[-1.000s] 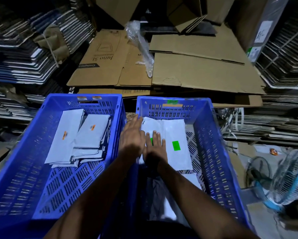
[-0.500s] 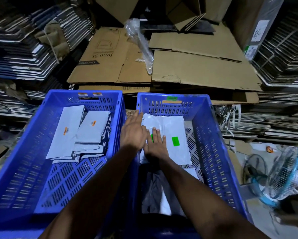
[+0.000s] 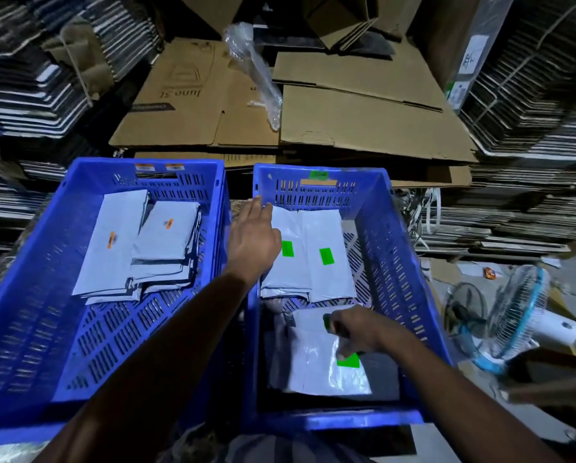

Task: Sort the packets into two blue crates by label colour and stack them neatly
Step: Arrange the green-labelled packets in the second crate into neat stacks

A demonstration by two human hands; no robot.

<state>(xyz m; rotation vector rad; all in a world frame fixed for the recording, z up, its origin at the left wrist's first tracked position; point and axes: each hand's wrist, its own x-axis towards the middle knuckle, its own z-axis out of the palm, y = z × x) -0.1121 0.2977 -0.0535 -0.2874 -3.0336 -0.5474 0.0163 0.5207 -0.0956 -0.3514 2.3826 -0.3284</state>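
left crate [image 3: 29, 295]: I see orange-label packets [image 3: 139, 248] stacked at the far end | left hand [image 3: 251, 242]: grip flat, fingers straight, resting on green-label packets [image 3: 323, 262] in right crate [image 3: 403, 262] | right hand [image 3: 356, 332]: grip curled, pinching loose green-label packet [image 3: 316, 362] at the near end

Two blue crates sit side by side. The left hand [image 3: 253, 242] lies flat on green-labelled packets [image 3: 308, 255] in the right crate [image 3: 400, 235]; the right hand [image 3: 356, 332] pinches a loose packet [image 3: 316, 365] nearer.
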